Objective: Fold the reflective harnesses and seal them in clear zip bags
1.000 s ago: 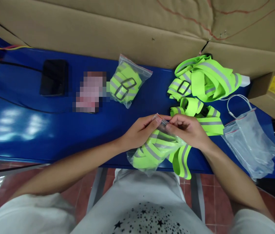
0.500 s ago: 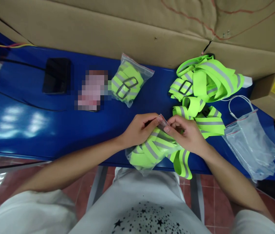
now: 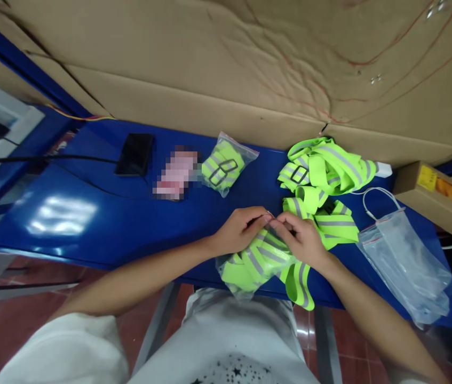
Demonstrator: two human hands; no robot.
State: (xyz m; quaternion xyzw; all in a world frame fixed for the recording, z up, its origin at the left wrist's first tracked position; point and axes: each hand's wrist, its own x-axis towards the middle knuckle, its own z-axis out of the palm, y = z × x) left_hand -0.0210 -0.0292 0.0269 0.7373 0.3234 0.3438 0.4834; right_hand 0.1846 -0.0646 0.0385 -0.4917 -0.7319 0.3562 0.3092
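Observation:
Both hands pinch the top edge of a clear zip bag (image 3: pixel 238 285) at the front edge of the blue table. My left hand (image 3: pixel 238 230) grips the edge with thumb and fingers, and my right hand (image 3: pixel 302 237) grips it close beside. Inside the bag lies a folded neon-yellow reflective strap (image 3: pixel 255 261) with grey stripes. A loop of similar strap (image 3: pixel 301 288) hangs by the table edge below my right hand. Behind that hand is a heap of loose reflective straps (image 3: pixel 330 168) with black buckles. A closed-looking bag of folded straps (image 3: pixel 226 166) lies farther back.
Flat clear zip bags (image 3: pixel 410 261) lie at the right, near a white cable (image 3: pixel 373 194) and a cardboard box (image 3: pixel 434 194). To the left are a pixelated phone-like object (image 3: pixel 177 173) and a black device (image 3: pixel 134 154) with a cable. Brown board (image 3: pixel 193 90) lines the back.
My view has shifted, showing more of the board and the table's left side. My fingertips have come closer together along the bag's top edge.

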